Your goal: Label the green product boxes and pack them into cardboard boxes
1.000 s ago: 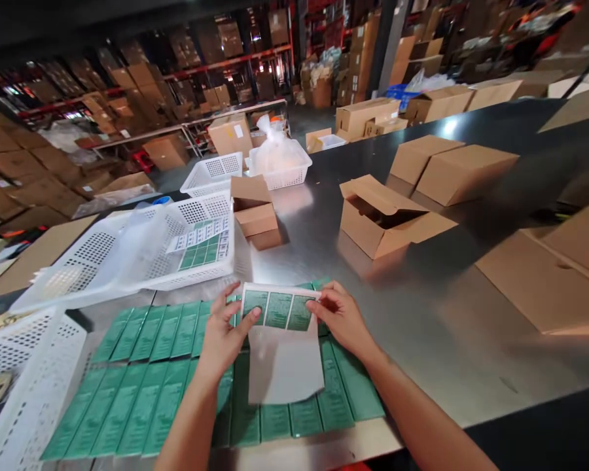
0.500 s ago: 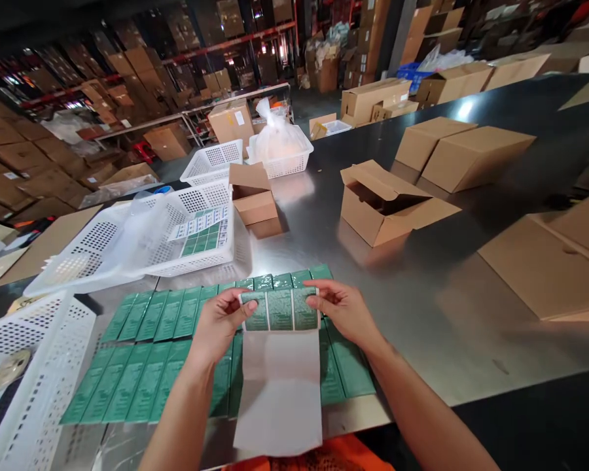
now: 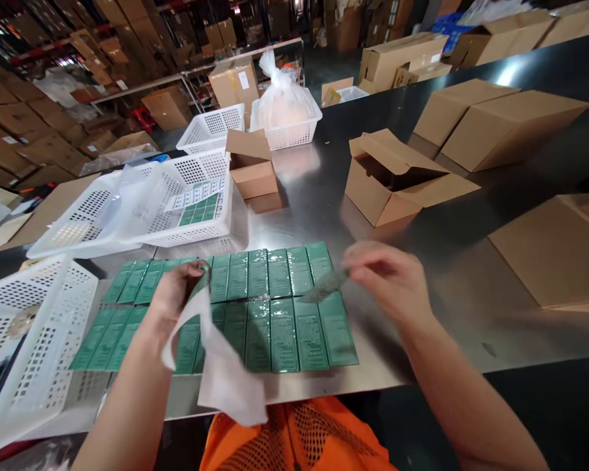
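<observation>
The left hand (image 3: 177,291) is curled shut, fingers pinched on the top edge of a white backing sheet (image 3: 226,376) that hangs limp over the near table edge. The right hand (image 3: 392,278), blurred, has its fingertips pressed together on one end of a thin green strip (image 3: 326,285), held just above the right end of the green boxes (image 3: 275,314). These lie flat in two tight rows on the steel table (image 3: 451,288), with a white basket (image 3: 127,216) behind them, another basket (image 3: 34,327) at their left, and an open cardboard box (image 3: 397,176) beyond the right hand.
</observation>
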Tool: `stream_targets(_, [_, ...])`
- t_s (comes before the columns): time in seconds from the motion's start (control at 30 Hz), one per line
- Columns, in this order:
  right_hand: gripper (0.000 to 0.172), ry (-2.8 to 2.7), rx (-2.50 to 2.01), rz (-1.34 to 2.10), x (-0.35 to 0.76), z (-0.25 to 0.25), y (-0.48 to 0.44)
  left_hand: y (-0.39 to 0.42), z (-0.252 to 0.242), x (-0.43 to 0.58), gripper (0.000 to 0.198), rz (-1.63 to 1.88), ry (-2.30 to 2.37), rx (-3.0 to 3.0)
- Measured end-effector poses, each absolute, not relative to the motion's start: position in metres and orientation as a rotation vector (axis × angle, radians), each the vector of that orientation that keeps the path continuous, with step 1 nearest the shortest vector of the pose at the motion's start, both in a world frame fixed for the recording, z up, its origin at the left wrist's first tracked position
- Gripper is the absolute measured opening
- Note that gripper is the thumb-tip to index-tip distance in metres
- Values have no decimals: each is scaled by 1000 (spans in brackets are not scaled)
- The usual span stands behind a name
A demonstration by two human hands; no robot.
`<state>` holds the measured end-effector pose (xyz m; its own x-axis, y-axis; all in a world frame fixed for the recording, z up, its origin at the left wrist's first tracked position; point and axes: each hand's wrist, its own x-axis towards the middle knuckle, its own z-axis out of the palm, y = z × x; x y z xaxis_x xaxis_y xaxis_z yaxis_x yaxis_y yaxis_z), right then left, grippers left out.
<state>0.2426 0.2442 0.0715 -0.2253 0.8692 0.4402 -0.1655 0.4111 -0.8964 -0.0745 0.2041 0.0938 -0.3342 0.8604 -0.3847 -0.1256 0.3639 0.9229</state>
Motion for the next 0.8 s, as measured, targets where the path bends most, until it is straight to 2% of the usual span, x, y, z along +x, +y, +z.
stream_targets(0.07, [29,-1544,-838,1296,237,65,269,204,90,-63,31,995,1597,796])
stream_targets(0.17, [27,-1621,-927,1551,219,50,299,201,75,-35,32,769,1629,1055])
stream_targets(0.3, [25,-1651,-964,1648,199,35,313,198,52,-6,37,560,1652,1389])
stream_targets(0.53, [28,-1729,-988,1556,198,17,319,207,24,16,31,544,1741,1410])
stream_targets(0.8, [15,-1963,-1156,1137,198,-2,322,217,19,31,29,372,1829,1435])
